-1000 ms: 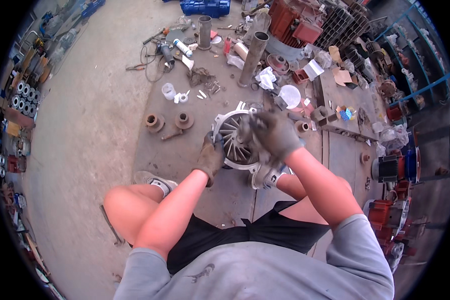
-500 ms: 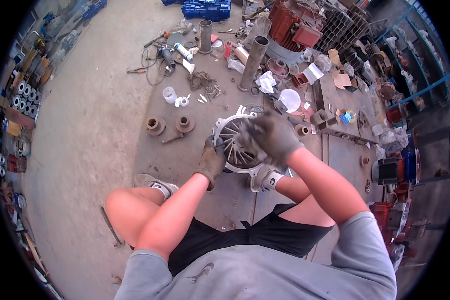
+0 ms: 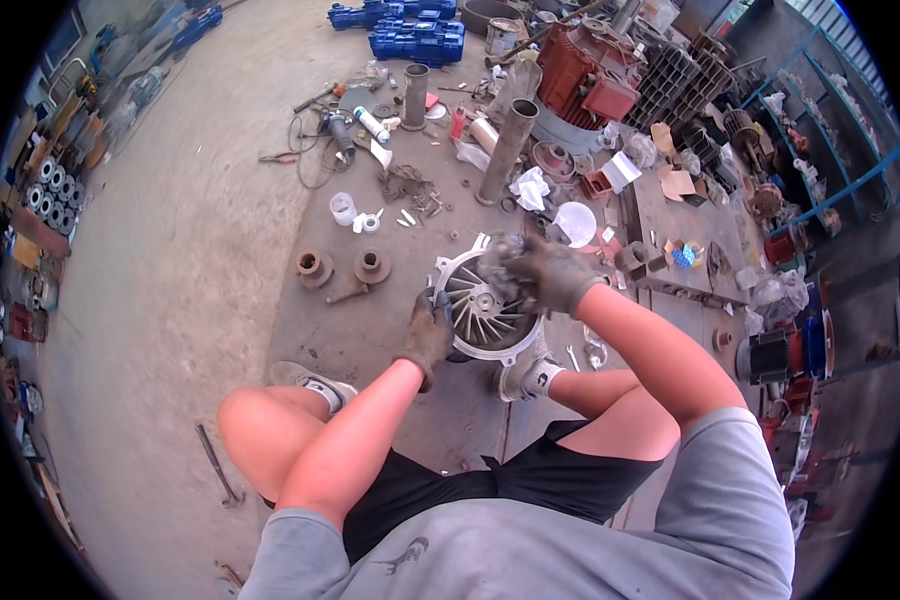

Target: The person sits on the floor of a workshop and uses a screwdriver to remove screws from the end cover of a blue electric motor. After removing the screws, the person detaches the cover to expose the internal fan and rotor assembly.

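Observation:
A round metal housing [image 3: 485,354] with a pale rim, mounting lugs and curved radial vanes around a hub stands on the floor between my feet. My left hand [image 3: 427,335], in a dirty work glove, is closed on the left side of its rim. My right hand [image 3: 562,280], also gloved, grips a crumpled grey rag [image 3: 505,262] at the far right part of the rim. Rag and hand hide that stretch of the rim and some vanes. The right fingers are partly blurred.
Two flanged metal hubs [image 3: 372,267] sit to the left, by a short rod. Farther off are two upright steel pipes [image 3: 510,150], an angle grinder [image 3: 339,135], a tape roll [image 3: 370,223] and a red motor [image 3: 585,80]. A wrench [image 3: 572,357] lies right of my foot.
My right hand and the rag have shifted from over the vanes toward the far rim, uncovering the centre hub. My left hand keeps its hold on the rim. The view has tilted slightly upward.

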{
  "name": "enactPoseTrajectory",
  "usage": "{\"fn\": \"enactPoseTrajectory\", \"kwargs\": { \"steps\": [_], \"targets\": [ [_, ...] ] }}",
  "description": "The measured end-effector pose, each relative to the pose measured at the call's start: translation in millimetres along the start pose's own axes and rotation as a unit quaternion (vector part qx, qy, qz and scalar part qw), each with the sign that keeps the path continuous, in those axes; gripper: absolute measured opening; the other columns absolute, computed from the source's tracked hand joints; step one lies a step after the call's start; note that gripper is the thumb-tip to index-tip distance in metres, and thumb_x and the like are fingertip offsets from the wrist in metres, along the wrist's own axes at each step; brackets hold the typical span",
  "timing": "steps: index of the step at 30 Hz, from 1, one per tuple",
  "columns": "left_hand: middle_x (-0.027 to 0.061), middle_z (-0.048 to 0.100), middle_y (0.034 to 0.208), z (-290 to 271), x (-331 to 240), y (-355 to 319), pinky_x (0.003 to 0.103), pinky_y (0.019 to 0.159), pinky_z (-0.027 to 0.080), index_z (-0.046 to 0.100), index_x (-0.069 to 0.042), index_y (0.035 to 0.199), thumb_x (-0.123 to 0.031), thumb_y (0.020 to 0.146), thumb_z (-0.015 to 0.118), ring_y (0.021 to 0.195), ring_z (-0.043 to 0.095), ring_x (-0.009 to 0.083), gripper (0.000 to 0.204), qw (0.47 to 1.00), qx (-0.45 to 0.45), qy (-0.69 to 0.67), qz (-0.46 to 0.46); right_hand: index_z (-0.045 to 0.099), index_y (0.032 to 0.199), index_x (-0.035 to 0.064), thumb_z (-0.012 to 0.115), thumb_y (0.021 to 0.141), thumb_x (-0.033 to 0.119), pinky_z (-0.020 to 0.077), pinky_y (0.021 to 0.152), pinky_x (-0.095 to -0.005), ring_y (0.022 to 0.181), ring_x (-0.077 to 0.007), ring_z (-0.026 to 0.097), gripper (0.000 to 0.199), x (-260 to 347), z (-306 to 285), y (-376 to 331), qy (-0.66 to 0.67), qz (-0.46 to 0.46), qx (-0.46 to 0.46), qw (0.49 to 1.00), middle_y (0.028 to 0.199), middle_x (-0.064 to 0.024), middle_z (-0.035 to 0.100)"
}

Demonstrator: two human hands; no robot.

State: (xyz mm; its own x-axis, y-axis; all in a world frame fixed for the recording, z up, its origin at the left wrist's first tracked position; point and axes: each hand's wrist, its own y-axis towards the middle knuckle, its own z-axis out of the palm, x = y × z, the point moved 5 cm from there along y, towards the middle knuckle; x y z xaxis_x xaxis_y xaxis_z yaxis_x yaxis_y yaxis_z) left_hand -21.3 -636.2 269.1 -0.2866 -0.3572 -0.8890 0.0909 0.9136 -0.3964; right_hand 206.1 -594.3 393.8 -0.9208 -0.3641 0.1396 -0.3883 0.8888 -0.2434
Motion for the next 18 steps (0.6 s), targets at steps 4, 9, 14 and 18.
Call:
{"fn": "enactPoseTrajectory", "kwargs": {
  "steps": [4, 9, 14, 18],
  "targets": [
    [0.0329, 0.06, 0.141, 4, 26, 16, 0.051, 0.112, 0.048, 0.045, 0.0, 0.151, -0.049, 0.114, 0.041, 0.129, 0.061, 0.0483, 0.061, 0.997, -0.039, 0.038, 0.06, 0.076, 0.133, 0.0278, 0.075, 0.09, 0.019, 0.0562, 0.099, -0.0489, 0.115, -0.0395, 0.07, 0.044, -37, -5, -13, -0.011, 0.095, -0.047, 0.994, 0.131, -0.0171, 0.064],
    [0.0325, 0.06, 0.143, 1, 22, 12, 0.051, 0.113, 0.047, 0.043, 0.0, 0.154, -0.049, 0.115, 0.04, 0.133, 0.06, 0.0477, 0.063, 0.999, -0.018, 0.03, 0.032, 0.075, 0.134, 0.0242, 0.075, 0.091, 0.026, 0.055, 0.101, -0.0493, 0.113, -0.0408, 0.068, 0.043, -1, 4, -6, 0.142, 0.088, -0.197, 0.966, 0.127, -0.0192, 0.066],
    [0.0315, 0.06, 0.144, -4, -7, -7, 0.051, 0.109, 0.051, 0.043, -0.002, 0.155, -0.05, 0.115, 0.038, 0.131, 0.063, 0.0456, 0.062, 0.999, 0.012, 0.017, -0.026, 0.077, 0.131, 0.0251, 0.074, 0.093, 0.031, 0.0528, 0.106, -0.0497, 0.12, -0.0394, 0.064, 0.039, -6, 37, -12, 0.026, 0.039, -0.075, 0.996, 0.126, -0.0177, 0.068],
    [0.0299, 0.061, 0.142, -2, 12, 6, 0.049, 0.101, 0.056, 0.043, -0.004, 0.155, -0.049, 0.115, 0.038, 0.123, 0.067, 0.0443, 0.06, 0.997, -0.025, 0.064, 0.037, 0.077, 0.127, 0.0235, 0.072, 0.094, 0.033, 0.0557, 0.101, -0.0511, 0.116, -0.0393, 0.071, 0.034, -38, -35, 9, 0.015, 0.262, 0.012, 0.965, 0.129, -0.021, 0.069]
  ]
}}
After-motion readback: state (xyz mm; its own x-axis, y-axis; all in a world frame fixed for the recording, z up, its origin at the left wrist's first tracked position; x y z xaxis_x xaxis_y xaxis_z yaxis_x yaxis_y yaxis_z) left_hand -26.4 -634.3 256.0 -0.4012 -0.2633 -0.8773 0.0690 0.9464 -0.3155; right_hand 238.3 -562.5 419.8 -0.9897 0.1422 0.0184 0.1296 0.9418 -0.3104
